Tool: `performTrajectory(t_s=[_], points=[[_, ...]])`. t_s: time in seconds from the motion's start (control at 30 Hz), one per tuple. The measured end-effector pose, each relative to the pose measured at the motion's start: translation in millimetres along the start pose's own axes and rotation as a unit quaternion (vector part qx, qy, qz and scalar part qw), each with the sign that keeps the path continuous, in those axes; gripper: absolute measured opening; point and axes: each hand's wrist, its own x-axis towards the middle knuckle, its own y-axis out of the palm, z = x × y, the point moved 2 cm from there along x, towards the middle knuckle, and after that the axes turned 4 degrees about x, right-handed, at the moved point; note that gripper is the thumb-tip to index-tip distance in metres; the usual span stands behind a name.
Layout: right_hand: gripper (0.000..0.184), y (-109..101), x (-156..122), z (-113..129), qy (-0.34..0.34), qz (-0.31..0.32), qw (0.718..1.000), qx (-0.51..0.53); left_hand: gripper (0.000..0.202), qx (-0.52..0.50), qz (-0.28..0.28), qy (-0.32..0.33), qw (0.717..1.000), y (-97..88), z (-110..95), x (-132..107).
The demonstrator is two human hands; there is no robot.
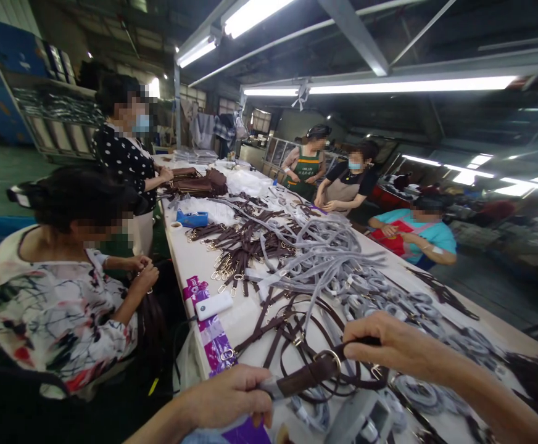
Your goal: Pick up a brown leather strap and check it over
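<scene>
Closest in, the left hand [232, 398] is closed in a fist around the lower end of a brown strap [306, 375]. The right hand [384, 345] pinches the strap's other end, just past its metal ring [330, 359], with fingers curled down. The strap hangs just above the near end of the long table [183, 253], its long axis nearly level and rising slightly from the left hand to the right, ring end pointing right.

Below it lie looped dark straps [292, 327], with a purple wrapper [216, 342] and a white power bank [213, 305] to their left. Farther along come a heap of grey straps [324, 253], brown buckled straps [245, 240], a blue tape dispenser [192, 219] and brown bags [199, 183]. A seated person in a flowered top [56, 302] works at the left edge; others stand or sit at the far end.
</scene>
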Motion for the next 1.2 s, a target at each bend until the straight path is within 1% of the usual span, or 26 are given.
performTrajectory(t_s=[0.17,0.3,0.37,0.47,0.57,0.63,0.77,0.87,1.0,1.1,1.2], points=[[0.031,-11,1,15,-0.003,-0.055,0.995,-0.083,0.015,-0.025,0.018,0.022,0.999,3.8,-4,6],[0.03,-11,4,19,0.009,-0.083,0.984,-0.16,0.033,-0.044,0.056,0.01,0.997,5.6,-6,7],[0.028,-7,7,24,0.004,-0.093,0.977,-0.191,0.041,-0.042,0.061,0.016,0.997,7.1,-10,8],[0.026,3,10,34,-0.03,-0.097,0.973,-0.208,0.045,0.003,0.046,0.043,0.998,8.5,-20,9],[0.025,8,10,43,-0.051,-0.105,0.969,-0.219,0.043,0.032,0.038,0.056,0.997,8.3,-28,9],[0.025,5,9,45,-0.043,-0.116,0.966,-0.228,0.043,0.021,0.028,0.066,0.997,7.5,-30,9],[0.029,-4,5,44,-0.02,-0.14,0.962,-0.233,0.057,-0.006,0.013,0.087,0.996,7.8,-33,9],[0.027,1,8,45,-0.022,-0.143,0.96,-0.238,0.058,-0.006,0.015,0.081,0.997,11.6,-33,12],[0.024,18,14,45,-0.012,-0.157,0.954,-0.255,0.052,-0.009,0.008,0.072,0.997,17.5,-34,15],[0.022,25,13,45,-0.022,-0.136,0.956,-0.259,0.05,-0.011,-0.002,0.06,0.998,19.5,-34,15],[0.024,24,10,46,-0.029,-0.121,0.959,-0.254,0.052,-0.019,-0.005,0.056,0.998,20.4,-34,16]])
